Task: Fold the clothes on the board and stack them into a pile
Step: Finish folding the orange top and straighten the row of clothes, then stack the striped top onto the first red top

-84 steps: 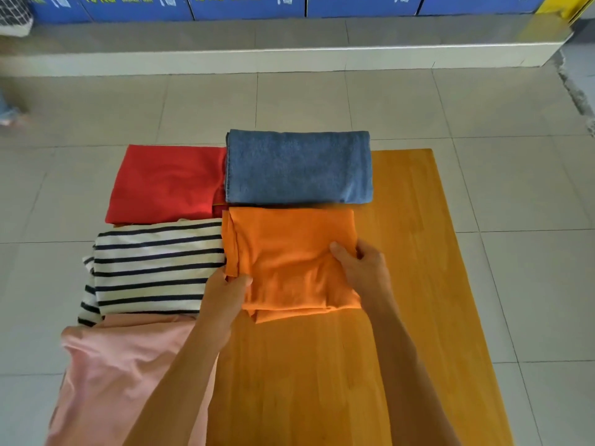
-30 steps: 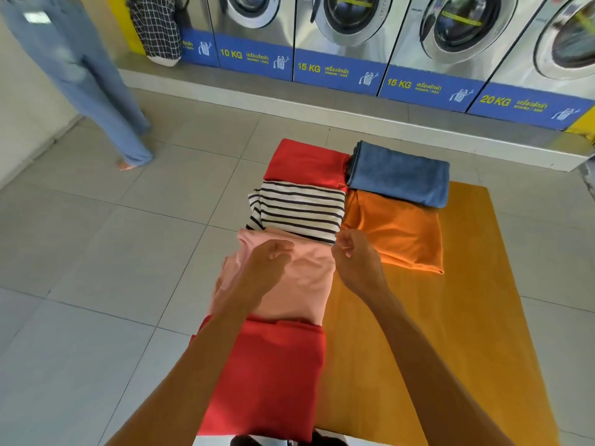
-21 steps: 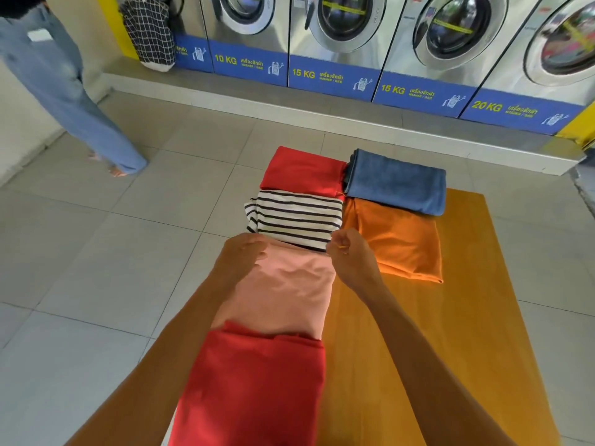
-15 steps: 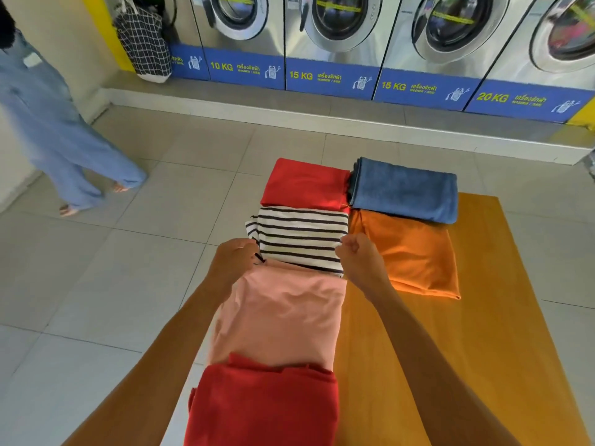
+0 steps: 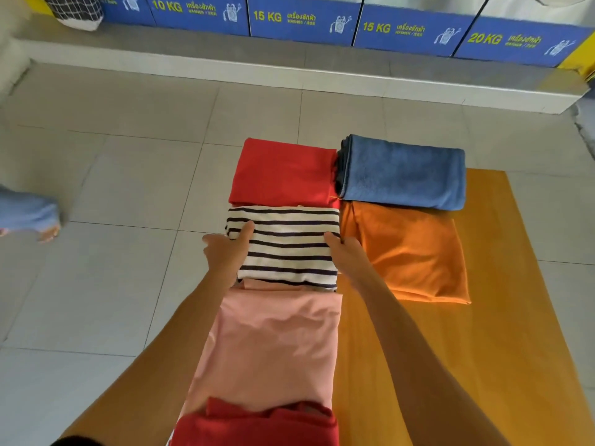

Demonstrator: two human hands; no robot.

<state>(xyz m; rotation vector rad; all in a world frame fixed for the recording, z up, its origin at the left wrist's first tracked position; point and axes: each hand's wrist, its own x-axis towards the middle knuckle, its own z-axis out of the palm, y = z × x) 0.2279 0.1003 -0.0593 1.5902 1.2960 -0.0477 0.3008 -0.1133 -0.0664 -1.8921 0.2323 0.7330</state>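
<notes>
— What have the hands got from where you sit?

— I see my left hand [image 5: 227,252] on the left edge of the folded striped shirt [image 5: 286,246], thumb lying on top, the other fingers tucked under the edge. My right hand [image 5: 346,255] takes the shirt's right edge the same way, its fingers closed on the fabric between it and the orange garment [image 5: 409,252].

— And where is the shirt?

— Centre of the frame, on the wooden board [image 5: 502,333], second in a column: red garment [image 5: 283,173] above it, pink garment [image 5: 273,346] below, touching, and another dark red piece [image 5: 257,428] at the bottom edge. A folded blue towel [image 5: 402,172] sits upper right, just above the orange one.

— Anything around it?

— Grey floor tiles [image 5: 112,284], blue washer panels [image 5: 302,22] along the top, and a passer-by's jeans leg [image 5: 25,212] at the left edge.
</notes>
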